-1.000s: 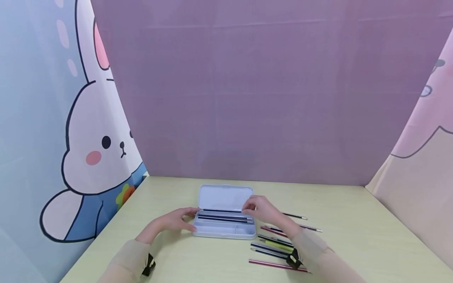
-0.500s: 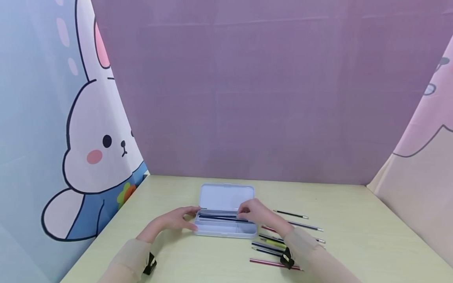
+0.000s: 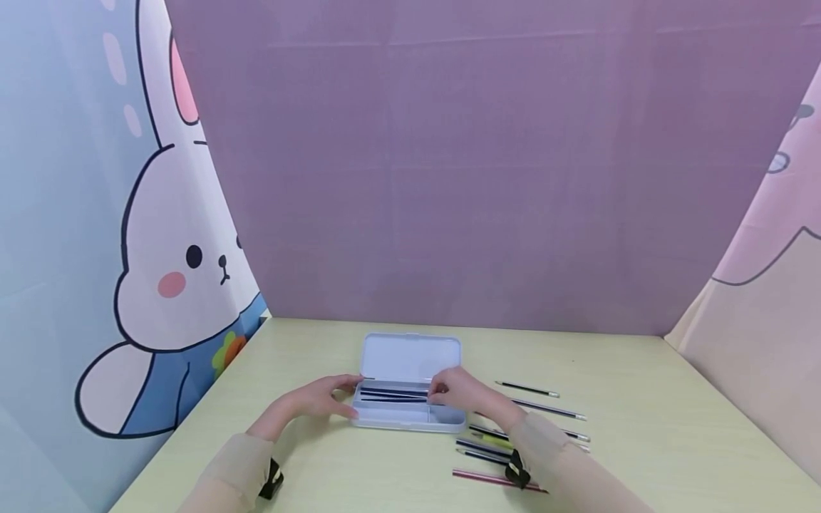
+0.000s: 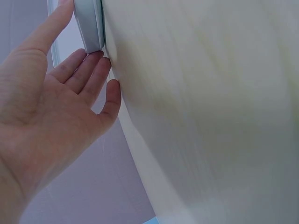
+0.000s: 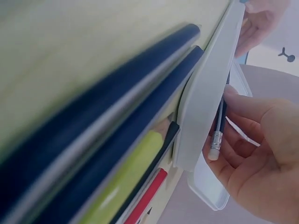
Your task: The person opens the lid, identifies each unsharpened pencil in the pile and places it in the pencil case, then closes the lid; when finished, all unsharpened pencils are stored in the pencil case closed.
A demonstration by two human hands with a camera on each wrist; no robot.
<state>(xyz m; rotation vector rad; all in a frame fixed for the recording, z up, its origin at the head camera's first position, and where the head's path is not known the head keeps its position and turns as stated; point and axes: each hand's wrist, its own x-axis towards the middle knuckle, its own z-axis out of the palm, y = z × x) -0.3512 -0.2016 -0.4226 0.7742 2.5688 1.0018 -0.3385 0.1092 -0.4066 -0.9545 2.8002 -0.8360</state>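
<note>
An open white pencil case (image 3: pixel 398 425) stands on the table, its lid (image 3: pixel 410 356) tilted up behind. Several dark pencils (image 3: pixel 388 395) lie in its long rear compartment. My left hand (image 3: pixel 317 397) holds the case's left end between thumb and fingers; in the left wrist view the fingertips (image 4: pixel 96 58) touch the end. My right hand (image 3: pixel 462 392) is over the right part of the case. It pinches a dark pencil (image 5: pixel 218 135) near its silver ferrule and white eraser, seen in the right wrist view; the pencil's far part is hidden by the case wall.
Loose pencils (image 3: pixel 541 408) lie on the table right of the case, some under my right forearm. Among them are a red one (image 3: pixel 481 476) and a thick yellow-green one (image 5: pixel 135 172). A purple curtain (image 3: pixel 449 178) hangs behind the table (image 3: pixel 359 470).
My right hand has moved slightly left and down over the case with the pencil. The dark pencils inside have shifted, with more of them showing. My left hand has stayed at the case's end.
</note>
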